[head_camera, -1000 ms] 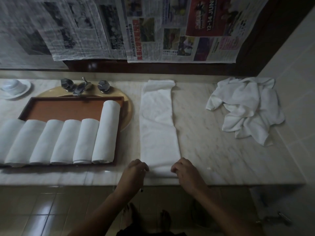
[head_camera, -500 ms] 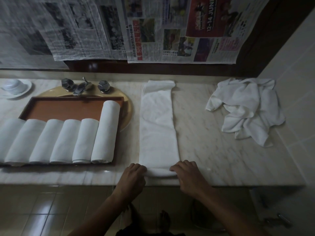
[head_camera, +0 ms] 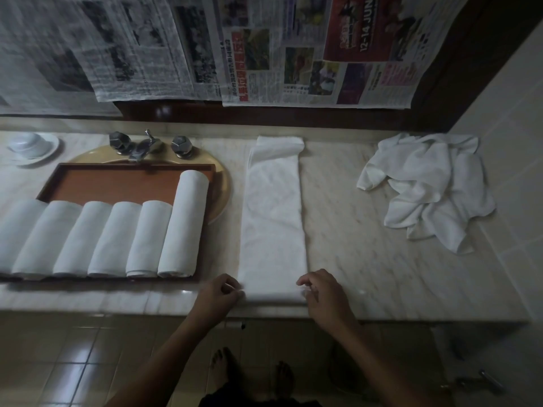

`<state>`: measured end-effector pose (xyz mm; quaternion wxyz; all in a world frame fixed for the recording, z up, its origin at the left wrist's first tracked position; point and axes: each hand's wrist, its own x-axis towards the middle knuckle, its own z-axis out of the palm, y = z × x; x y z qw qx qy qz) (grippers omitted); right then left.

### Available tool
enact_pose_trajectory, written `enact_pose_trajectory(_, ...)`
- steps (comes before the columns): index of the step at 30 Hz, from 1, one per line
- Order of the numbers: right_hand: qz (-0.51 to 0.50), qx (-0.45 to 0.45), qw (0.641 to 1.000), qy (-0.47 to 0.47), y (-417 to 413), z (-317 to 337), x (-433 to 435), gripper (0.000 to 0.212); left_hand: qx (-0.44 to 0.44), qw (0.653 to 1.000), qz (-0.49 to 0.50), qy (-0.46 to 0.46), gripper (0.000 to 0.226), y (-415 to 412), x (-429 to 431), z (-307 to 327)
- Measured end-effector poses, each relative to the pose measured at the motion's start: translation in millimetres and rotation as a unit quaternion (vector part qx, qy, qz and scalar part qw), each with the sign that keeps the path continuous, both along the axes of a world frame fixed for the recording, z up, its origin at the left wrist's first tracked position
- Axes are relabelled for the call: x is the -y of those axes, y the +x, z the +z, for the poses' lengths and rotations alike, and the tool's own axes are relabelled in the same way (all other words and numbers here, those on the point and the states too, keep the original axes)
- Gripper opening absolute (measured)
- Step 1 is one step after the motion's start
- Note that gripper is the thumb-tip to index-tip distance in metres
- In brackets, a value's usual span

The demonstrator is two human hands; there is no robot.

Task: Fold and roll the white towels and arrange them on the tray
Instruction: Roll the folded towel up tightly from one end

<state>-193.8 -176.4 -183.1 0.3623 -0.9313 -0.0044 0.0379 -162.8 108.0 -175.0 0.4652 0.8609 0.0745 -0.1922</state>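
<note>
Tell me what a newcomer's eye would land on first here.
The long folded towel runs down the middle of the marble counter, its near end pinched by the left hand and the right hand. To the left, a neat row of rolled towels lines the wooden tray. At far right sits a crumpled towel pile.
</note>
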Motion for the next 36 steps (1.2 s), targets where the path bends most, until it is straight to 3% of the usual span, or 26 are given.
enact_pose_trajectory(3, 0.061, 0.049, 0.995, -0.061, -4, -6, -10, 0.038, 0.028, 0.999, 0.021, 0.021, 0.012, -2, 6, -3)
enact_pose_trajectory(6, 0.082, 0.085, 0.989, -0.091, -8, -10, -14, 0.039, 0.154, 0.983, -0.008, 0.101, 0.012, -7, 14, -4)
enact_pose_trajectory(10, 0.104, 0.089, 0.982, -0.129, -15, -8, -17, 0.032, 0.311, 0.910, -0.183, 0.205, 0.028, -14, 22, -14)
enact_pose_trajectory(13, 0.122, 0.084, 0.978, -0.148, -15, -6, -17, 0.040, 0.338, 0.891, -0.212, 0.218, 0.033, -19, 22, -15)
enact_pose_trajectory(20, 0.151, 0.055, 0.971, -0.176, -3, -1, -10, 0.047, 0.308, 0.885, -0.259, 0.235, 0.056, -11, 12, -17)
enact_pose_trajectory(24, 0.144, 0.021, 0.979, -0.142, 0, 6, 1, 0.041, 0.270, 0.907, -0.237, 0.221, 0.045, -11, 10, -7)
enact_pose_trajectory(31, 0.057, -0.052, 0.996, 0.052, 6, 11, 13, 0.031, 0.151, 0.979, -0.111, 0.080, 0.019, -4, 1, 1)
enact_pose_trajectory(34, 0.039, -0.007, 0.999, 0.019, 9, 5, 8, 0.022, 0.100, 0.987, -0.098, 0.075, 0.016, 4, 0, 6)
enact_pose_trajectory(36, 0.022, 0.038, 0.998, -0.037, 6, 1, 1, 0.026, 0.079, 0.988, -0.111, 0.070, 0.015, 9, -3, 10)
